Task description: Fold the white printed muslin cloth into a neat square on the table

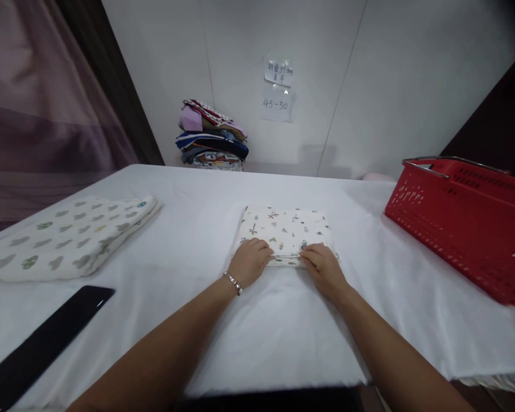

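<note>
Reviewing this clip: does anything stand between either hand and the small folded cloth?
Nothing visible does: the left hand and right hand both pinch the folded cloth at its near edge. The red basket stands apart, off to the right.

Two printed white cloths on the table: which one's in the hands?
The smaller folded cloth, mid-table: the left hand and right hand both hold its near edge. The larger cloth, with grey cloud-like shapes, lies untouched at the left.

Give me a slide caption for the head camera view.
Left hand and right hand pinch the near edge of a folded patterned cloth, red basket off to the right.
</note>
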`<state>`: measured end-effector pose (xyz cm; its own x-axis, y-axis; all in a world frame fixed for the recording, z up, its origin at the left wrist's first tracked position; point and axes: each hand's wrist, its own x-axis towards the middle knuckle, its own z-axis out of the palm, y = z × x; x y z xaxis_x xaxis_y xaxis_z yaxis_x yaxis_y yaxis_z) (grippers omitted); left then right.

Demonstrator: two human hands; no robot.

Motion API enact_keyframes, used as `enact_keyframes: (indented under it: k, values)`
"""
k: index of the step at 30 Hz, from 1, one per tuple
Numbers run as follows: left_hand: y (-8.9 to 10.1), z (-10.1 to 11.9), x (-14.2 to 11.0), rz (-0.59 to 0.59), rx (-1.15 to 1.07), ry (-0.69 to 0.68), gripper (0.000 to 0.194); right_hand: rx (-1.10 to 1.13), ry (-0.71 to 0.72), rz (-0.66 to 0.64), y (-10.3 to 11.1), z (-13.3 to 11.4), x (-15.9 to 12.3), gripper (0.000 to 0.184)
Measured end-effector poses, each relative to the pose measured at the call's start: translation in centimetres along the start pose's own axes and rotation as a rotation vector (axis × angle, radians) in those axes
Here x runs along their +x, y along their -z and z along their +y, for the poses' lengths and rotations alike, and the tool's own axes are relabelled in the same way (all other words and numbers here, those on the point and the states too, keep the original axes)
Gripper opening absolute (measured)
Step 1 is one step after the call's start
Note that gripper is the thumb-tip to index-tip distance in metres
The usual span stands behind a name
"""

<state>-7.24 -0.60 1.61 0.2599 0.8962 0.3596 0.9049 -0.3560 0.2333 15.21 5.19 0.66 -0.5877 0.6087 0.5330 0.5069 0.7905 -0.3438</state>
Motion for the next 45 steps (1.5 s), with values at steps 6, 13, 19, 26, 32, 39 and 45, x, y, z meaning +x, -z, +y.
enact_keyframes:
  k: [6,13,19,26,32,39,45]
  values:
    - [0.2,-0.1,-0.4,-0.010,0.000,-0.073,0.025,0.007,0.059,-0.121,0.4,0.3,-0.4,0.028]
    - [-0.1,-0.5,-0.4,-0.012,0.072,-0.062,0.023,-0.050,0.055,-0.105,0.0,0.8,-0.5,0.027]
    - [-0.2,-0.8,-0.3,0.008,0.096,-0.085,0.023,-0.041,0.058,-0.102,-0.1,0.8,-0.5,0.026]
    - [-0.4,-0.5,0.1,0.119,0.215,-0.100,0.020,-0.179,0.058,0.011,-0.6,0.6,-0.2,0.023]
    - [-0.6,-0.1,-0.4,0.067,0.217,-0.099,0.015,-0.174,0.086,-0.099,-0.7,0.6,-0.5,0.023]
    - [0.0,-0.1,-1.2,0.054,0.126,-0.118,0.031,-0.151,0.141,-0.135,0.1,0.8,-0.8,0.034]
    - [-0.2,-0.5,-1.2,0.038,0.115,-0.109,0.032,-0.156,0.087,-0.104,0.2,1.3,-0.9,0.030]
